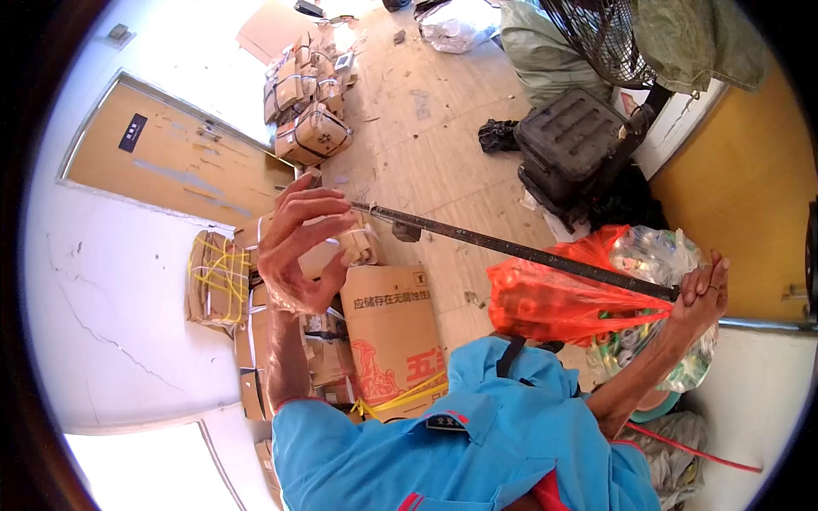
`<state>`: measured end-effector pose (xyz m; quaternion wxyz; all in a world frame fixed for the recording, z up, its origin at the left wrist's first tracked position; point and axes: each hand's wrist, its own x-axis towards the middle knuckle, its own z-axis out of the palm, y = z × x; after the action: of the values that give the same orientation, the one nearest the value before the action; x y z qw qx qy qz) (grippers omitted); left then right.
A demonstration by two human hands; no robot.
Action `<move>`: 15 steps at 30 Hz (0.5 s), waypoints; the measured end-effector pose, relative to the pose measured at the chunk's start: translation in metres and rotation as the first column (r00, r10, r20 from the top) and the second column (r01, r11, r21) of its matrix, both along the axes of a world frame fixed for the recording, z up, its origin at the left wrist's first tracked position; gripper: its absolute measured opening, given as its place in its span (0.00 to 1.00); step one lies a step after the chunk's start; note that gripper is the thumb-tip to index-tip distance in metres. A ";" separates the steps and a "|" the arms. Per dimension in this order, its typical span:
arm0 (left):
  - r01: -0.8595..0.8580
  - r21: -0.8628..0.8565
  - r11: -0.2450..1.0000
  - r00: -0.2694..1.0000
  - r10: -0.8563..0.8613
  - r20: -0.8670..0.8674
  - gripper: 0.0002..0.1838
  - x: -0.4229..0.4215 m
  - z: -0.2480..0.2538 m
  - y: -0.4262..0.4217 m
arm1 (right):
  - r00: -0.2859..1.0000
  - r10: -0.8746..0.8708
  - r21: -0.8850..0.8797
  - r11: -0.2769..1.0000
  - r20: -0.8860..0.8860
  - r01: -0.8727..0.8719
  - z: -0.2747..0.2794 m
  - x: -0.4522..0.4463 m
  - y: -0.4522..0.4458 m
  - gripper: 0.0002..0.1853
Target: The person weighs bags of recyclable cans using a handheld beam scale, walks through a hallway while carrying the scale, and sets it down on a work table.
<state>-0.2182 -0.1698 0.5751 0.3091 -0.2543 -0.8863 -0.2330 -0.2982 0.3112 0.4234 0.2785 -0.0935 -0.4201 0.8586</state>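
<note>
My right hand (703, 294) is closed around the thick end of a dark steelyard beam (520, 249), which slants across the view. Just below that hand hangs a red plastic bag (554, 298), its gathered top drawn up toward my fingers; the contents are blurred by the plastic. A small dark weight (407, 231) hangs under the beam nearer its thin end. Beside that thin end my left hand (302, 243) is raised with curved fingers apart and holds nothing. Whether a fingertip touches the beam I cannot tell.
Tied cardboard bundles (311, 136) line the left wall, and a large flattened box (392, 328) stands before me. At right are a black case (571, 140), a fan (596, 38) and a clear bag of cans (656, 255). Wooden doors (170, 149) flank the passage.
</note>
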 end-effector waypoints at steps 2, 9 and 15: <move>0.006 0.009 1.000 1.000 -0.005 -0.019 0.17 0.005 0.001 -0.002 | 1.000 0.015 -0.010 1.000 -0.012 -0.015 -0.001 0.000 0.001 0.16; 0.045 0.101 0.994 0.998 -0.049 0.028 0.16 0.008 -0.003 -0.003 | 1.000 0.022 -0.006 1.000 -0.008 -0.022 -0.005 -0.002 0.004 0.16; -0.019 0.103 0.994 0.991 0.005 0.134 0.18 0.001 -0.009 -0.014 | 0.999 0.003 -0.005 1.000 0.034 -0.003 0.001 0.000 0.001 0.17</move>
<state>-0.2170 -0.1838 0.5658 0.2633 -0.2162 -0.8932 -0.2934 -0.2978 0.3122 0.4242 0.2700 -0.1081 -0.4227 0.8583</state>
